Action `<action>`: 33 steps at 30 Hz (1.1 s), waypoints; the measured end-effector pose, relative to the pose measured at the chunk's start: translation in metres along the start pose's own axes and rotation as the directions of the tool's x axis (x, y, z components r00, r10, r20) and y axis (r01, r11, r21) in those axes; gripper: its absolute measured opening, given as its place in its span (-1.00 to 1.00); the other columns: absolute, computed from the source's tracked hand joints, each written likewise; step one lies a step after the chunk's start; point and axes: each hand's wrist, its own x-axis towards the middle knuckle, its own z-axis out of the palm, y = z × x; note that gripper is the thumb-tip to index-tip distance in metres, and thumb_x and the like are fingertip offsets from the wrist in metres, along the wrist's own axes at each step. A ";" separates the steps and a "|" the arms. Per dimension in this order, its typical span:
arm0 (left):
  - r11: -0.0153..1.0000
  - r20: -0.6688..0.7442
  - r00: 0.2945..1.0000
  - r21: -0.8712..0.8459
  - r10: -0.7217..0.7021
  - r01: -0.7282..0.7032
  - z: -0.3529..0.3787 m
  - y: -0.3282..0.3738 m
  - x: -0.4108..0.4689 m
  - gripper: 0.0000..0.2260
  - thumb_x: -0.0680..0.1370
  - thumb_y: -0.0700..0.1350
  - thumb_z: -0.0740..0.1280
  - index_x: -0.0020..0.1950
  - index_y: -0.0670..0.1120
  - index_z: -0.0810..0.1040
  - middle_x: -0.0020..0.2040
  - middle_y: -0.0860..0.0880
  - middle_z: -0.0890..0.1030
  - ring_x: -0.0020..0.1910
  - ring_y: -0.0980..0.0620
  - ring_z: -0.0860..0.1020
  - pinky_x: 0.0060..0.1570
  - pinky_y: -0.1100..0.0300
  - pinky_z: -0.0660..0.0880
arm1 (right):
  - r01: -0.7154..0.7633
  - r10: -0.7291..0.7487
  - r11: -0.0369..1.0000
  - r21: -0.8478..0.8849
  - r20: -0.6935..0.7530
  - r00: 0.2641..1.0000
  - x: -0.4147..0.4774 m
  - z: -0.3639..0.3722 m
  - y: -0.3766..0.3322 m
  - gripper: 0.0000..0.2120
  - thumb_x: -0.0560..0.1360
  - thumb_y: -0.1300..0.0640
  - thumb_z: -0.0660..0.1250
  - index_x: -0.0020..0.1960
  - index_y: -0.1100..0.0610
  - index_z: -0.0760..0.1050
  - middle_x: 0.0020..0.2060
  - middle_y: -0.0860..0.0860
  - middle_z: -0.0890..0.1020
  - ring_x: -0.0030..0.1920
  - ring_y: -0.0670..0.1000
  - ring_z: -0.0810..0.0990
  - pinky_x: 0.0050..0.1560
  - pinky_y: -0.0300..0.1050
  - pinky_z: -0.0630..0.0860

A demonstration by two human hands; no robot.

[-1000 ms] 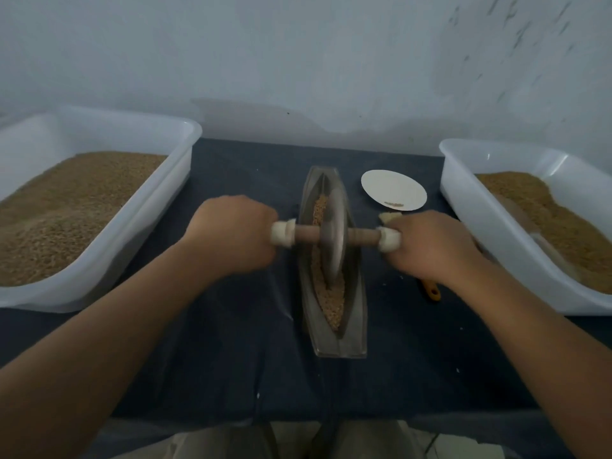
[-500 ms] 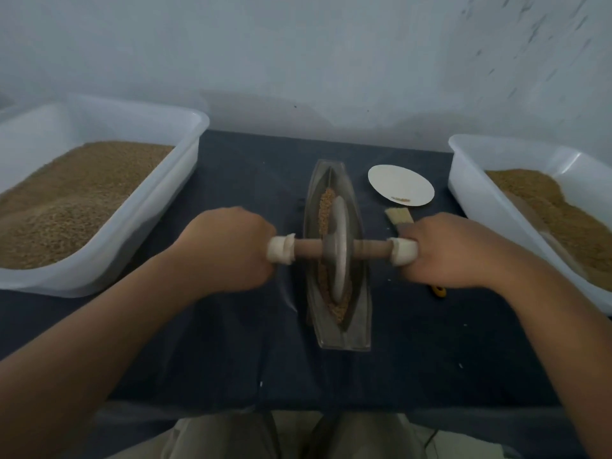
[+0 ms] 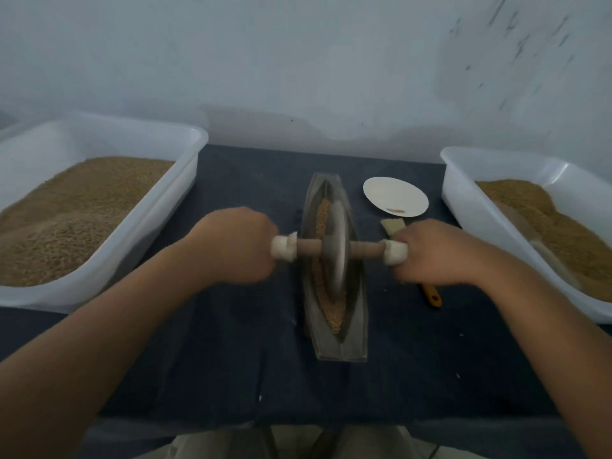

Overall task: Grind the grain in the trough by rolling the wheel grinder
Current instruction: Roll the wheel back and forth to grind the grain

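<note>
L hand (image 3: 235, 246) was fisted round the L end of the axle of the wheel grinder (image 3: 336, 250), and R hand (image 3: 433, 251) was fisted likewise on the R end. Both gripped tight, w/ a white end cap showing just inside each fist. Disc stood upright in the boat-shaped trough (image 3: 344, 346), approx mid-length, axle crosswise & near level. Grain (image 3: 334, 313) lay along the groove on both far & near sides of disc. Trough sat lengthwise at centre of dark cloth (image 3: 231, 359). L white tub (image 3: 198, 137) & R white tub (image 3: 450, 180), both holding brown grain, sat well apart from trough. Paper plate (image 3: 394, 195) lay beyond R hand w/ a few bits on it. Brush (image 3: 430, 294) w/ orange handle lay to R of trough, partly hidden under R hand.
</note>
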 end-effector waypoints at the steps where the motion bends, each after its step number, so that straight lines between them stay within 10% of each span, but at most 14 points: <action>1: 1.000 0.016 1.000 -0.024 0.014 -0.014 0.002 -0.001 -0.012 -0.79 0.39 0.16 0.28 -0.31 0.05 0.52 -0.39 0.10 0.54 -0.39 0.14 0.51 -0.42 0.21 0.34 | 0.022 -0.022 1.000 0.012 0.019 1.000 -0.012 -0.002 -0.001 -0.74 0.22 -0.28 0.29 -0.15 -0.23 0.55 -0.30 -0.18 0.64 -0.31 -0.14 0.61 -0.32 -0.07 0.55; 10: 0.971 -0.104 0.965 -0.045 -0.240 0.237 0.013 -0.006 0.058 -0.82 0.43 0.12 0.34 -0.26 0.04 0.55 -0.27 0.06 0.58 -0.30 0.01 0.55 -0.36 0.17 0.37 | -0.116 -0.011 0.974 -0.193 -0.554 0.833 0.060 0.001 -0.010 -0.73 0.41 -0.06 0.39 -0.34 0.02 0.37 -0.45 -0.06 0.44 -0.43 -0.01 0.40 -0.41 -0.13 0.31; 15: 0.978 -0.053 0.978 -0.054 -0.202 0.199 0.008 -0.006 0.052 -0.81 0.48 0.13 0.33 -0.23 0.06 0.56 -0.24 0.08 0.59 -0.28 0.03 0.54 -0.33 0.14 0.40 | -0.111 0.000 0.975 -0.193 -0.499 0.867 0.055 -0.005 -0.011 -0.75 0.45 -0.10 0.34 -0.28 0.02 0.41 -0.39 -0.06 0.50 -0.38 0.00 0.46 -0.39 -0.12 0.36; 22: 1.000 -0.052 0.999 -0.008 -0.017 0.016 0.008 0.000 -0.024 -0.78 0.42 0.21 0.27 -0.31 0.11 0.47 -0.41 0.13 0.50 -0.43 0.16 0.47 -0.46 0.23 0.26 | 0.014 -0.015 0.999 -0.043 -0.036 0.999 -0.019 0.001 -0.005 -0.70 0.26 -0.33 0.28 -0.24 -0.12 0.54 -0.33 -0.09 0.63 -0.30 -0.13 0.59 -0.29 -0.02 0.58; 28: 0.979 -0.129 0.975 0.071 -0.179 0.189 -0.008 0.006 0.048 -0.84 0.39 0.12 0.34 -0.23 0.05 0.53 -0.26 0.06 0.55 -0.27 -0.06 0.55 -0.27 0.13 0.41 | -0.150 0.081 0.985 -0.090 -0.527 0.846 0.045 0.024 -0.005 -0.57 0.60 -0.32 0.16 -0.25 -0.03 0.44 -0.37 -0.08 0.54 -0.30 0.05 0.55 -0.32 -0.09 0.37; 33: 0.989 -0.069 0.990 0.067 -0.124 0.129 -0.020 0.006 0.058 -0.86 0.44 0.08 0.36 -0.19 0.04 0.55 -0.22 0.05 0.57 -0.21 -0.08 0.58 -0.21 0.08 0.46 | -0.156 0.121 0.985 -0.067 -0.371 0.921 0.061 0.015 0.001 -0.66 0.56 -0.26 0.21 -0.22 -0.05 0.50 -0.25 -0.08 0.61 -0.21 0.03 0.58 -0.27 -0.06 0.41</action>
